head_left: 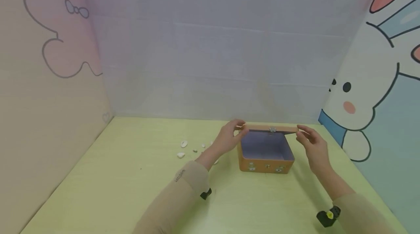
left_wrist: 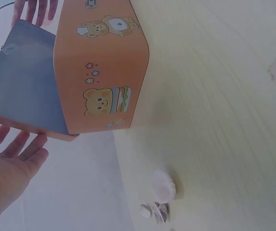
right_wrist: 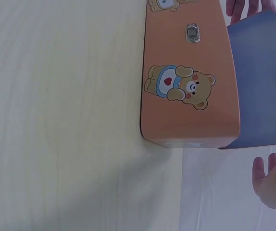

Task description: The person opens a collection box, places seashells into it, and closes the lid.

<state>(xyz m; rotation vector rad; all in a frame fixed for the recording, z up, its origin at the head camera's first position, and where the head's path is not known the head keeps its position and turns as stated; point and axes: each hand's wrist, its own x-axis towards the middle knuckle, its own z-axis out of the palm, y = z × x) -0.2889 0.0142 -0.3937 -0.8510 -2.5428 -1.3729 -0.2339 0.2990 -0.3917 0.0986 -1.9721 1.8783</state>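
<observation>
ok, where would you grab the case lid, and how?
Probably the lid by its side edges near the front corners, one hand from each side: it's tilted open, so those shallow edges stand clear of the case body.

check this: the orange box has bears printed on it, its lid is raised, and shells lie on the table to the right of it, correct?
Not quite: the shells lie to the left of the orange box, as the head view shows. The rest holds: bears are printed on the box, its lid is raised and the shells lie on the table.
</observation>
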